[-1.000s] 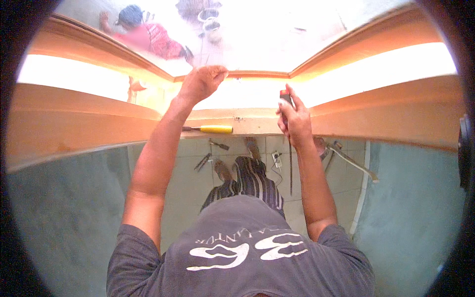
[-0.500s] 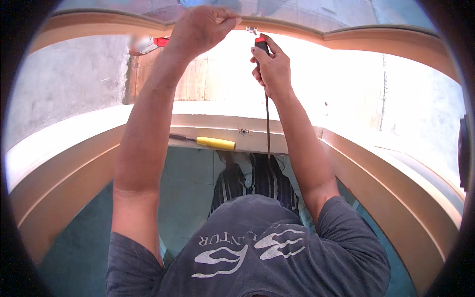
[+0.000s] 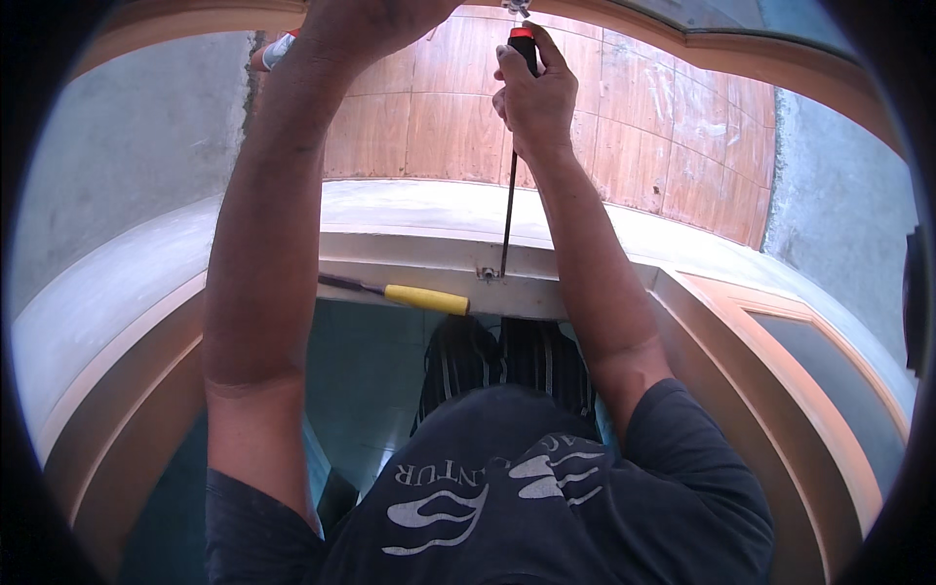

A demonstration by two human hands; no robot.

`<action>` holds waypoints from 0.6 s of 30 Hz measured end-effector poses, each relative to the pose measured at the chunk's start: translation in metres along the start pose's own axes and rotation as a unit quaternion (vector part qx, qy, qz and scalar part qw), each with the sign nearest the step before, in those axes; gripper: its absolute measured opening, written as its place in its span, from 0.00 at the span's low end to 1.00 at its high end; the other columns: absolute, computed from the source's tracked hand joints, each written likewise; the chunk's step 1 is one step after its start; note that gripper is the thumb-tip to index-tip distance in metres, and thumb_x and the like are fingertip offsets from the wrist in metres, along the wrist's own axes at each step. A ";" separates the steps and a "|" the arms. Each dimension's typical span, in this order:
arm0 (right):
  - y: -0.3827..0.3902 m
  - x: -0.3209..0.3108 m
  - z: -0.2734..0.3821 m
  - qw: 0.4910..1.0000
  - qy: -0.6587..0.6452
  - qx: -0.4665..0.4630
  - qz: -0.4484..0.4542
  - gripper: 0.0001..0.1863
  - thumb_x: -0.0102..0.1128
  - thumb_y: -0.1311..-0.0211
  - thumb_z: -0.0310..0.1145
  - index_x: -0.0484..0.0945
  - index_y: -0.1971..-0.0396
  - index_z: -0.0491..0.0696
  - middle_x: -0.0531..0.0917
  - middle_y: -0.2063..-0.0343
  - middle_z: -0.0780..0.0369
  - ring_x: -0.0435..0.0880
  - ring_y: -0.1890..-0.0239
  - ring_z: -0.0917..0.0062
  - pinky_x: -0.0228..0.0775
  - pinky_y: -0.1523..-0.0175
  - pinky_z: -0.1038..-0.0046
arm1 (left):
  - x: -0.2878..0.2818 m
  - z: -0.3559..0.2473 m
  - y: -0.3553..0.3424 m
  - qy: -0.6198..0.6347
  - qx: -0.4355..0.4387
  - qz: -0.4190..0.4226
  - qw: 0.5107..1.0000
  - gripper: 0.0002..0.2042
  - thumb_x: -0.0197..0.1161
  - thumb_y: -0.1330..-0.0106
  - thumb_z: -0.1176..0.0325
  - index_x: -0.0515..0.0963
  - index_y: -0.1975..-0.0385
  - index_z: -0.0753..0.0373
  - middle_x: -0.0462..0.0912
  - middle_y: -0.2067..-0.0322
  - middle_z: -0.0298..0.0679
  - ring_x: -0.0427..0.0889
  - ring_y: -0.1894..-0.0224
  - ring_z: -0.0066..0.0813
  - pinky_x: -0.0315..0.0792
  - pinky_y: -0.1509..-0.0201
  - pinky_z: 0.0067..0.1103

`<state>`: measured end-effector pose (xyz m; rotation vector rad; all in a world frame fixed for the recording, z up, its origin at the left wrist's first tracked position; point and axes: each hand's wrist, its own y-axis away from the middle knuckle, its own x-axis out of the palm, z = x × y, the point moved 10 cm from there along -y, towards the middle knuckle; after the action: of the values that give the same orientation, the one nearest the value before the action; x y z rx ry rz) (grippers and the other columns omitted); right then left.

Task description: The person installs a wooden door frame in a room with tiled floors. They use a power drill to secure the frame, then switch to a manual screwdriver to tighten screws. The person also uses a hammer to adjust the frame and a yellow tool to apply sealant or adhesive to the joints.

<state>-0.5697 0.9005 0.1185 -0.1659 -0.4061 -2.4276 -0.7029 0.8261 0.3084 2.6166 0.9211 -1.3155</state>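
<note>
My right hand (image 3: 541, 97) is wrapped round the black and red handle of a long screwdriver (image 3: 523, 49). Its thin dark shaft runs down toward the sill, ending beside a small metal fitting (image 3: 489, 274) on the wooden frame; whether it touches is unclear. Just above the handle, another small metal fitting (image 3: 517, 7) sits on a curved wooden rail (image 3: 624, 21). My left hand (image 3: 380, 18) is up by that rail, its fingers cut off by the upper edge. A chisel (image 3: 426, 297) with a yellow handle lies on the sill, left of the lower fitting.
The wooden sill (image 3: 390, 250) crosses in front of my body, with frame sides curving down left and right. Beyond lies a floor of brown tiles (image 3: 663, 127) between grey concrete strips (image 3: 146, 146). A glazed wooden panel (image 3: 829, 361) stands at the right.
My left hand has risen partly out of view. The screwdriver's lower end has shifted left and up, beside the sill fitting. The view has tilted slightly and the floor beyond looks darker.
</note>
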 end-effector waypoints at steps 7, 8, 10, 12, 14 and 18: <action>-0.007 0.005 0.001 0.999 0.026 -0.034 -0.005 0.28 0.62 0.37 0.30 0.72 0.36 0.43 0.79 0.75 0.64 0.74 0.83 0.86 0.67 0.78 0.80 | -0.005 -0.002 -0.001 0.001 0.007 -0.019 1.000 0.09 0.68 0.35 0.66 0.89 0.60 0.62 0.91 0.65 0.44 0.90 0.66 0.31 0.81 0.58 0.26; -0.007 0.005 0.000 0.999 0.027 -0.031 -0.006 0.28 0.62 0.37 0.30 0.73 0.37 0.43 0.79 0.75 0.64 0.74 0.83 0.87 0.67 0.78 0.81 | -0.005 -0.002 0.000 0.003 0.006 -0.020 1.000 0.09 0.68 0.35 0.66 0.89 0.60 0.62 0.91 0.65 0.44 0.90 0.66 0.31 0.81 0.59 0.26; -0.006 0.005 -0.003 0.999 0.029 -0.026 -0.009 0.27 0.62 0.37 0.31 0.73 0.37 0.44 0.79 0.75 0.65 0.75 0.81 0.87 0.67 0.77 0.82 | -0.008 -0.007 0.001 -0.020 0.025 -0.031 0.999 0.09 0.68 0.35 0.66 0.89 0.61 0.62 0.91 0.65 0.44 0.90 0.66 0.32 0.81 0.59 0.26; -0.004 0.007 -0.009 1.000 -0.003 -0.001 -0.002 0.27 0.62 0.37 0.31 0.74 0.37 0.45 0.79 0.74 0.65 0.75 0.81 0.87 0.67 0.76 0.82 | -0.009 -0.010 0.001 -0.034 0.033 -0.037 0.998 0.09 0.68 0.35 0.67 0.89 0.61 0.63 0.91 0.66 0.44 0.90 0.66 0.33 0.81 0.59 0.26; -0.002 0.008 -0.012 1.000 -0.016 0.009 0.002 0.27 0.62 0.37 0.31 0.74 0.37 0.45 0.79 0.74 0.65 0.75 0.81 0.87 0.67 0.77 0.82 | -0.010 -0.009 -0.001 -0.038 0.032 -0.037 0.998 0.08 0.68 0.36 0.67 0.89 0.62 0.63 0.91 0.66 0.44 0.90 0.66 0.33 0.81 0.59 0.26; -0.001 0.012 -0.009 1.000 -0.023 0.006 0.006 0.27 0.62 0.37 0.30 0.73 0.37 0.44 0.78 0.75 0.65 0.75 0.82 0.87 0.67 0.78 0.81 | -0.010 -0.006 -0.001 -0.026 0.028 -0.036 0.999 0.08 0.68 0.36 0.67 0.89 0.63 0.63 0.90 0.66 0.44 0.90 0.66 0.34 0.81 0.60 0.26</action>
<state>-0.5794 0.8910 0.1126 -0.2188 -0.4402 -2.4134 -0.7034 0.8243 0.3196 2.6006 0.9936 -1.4396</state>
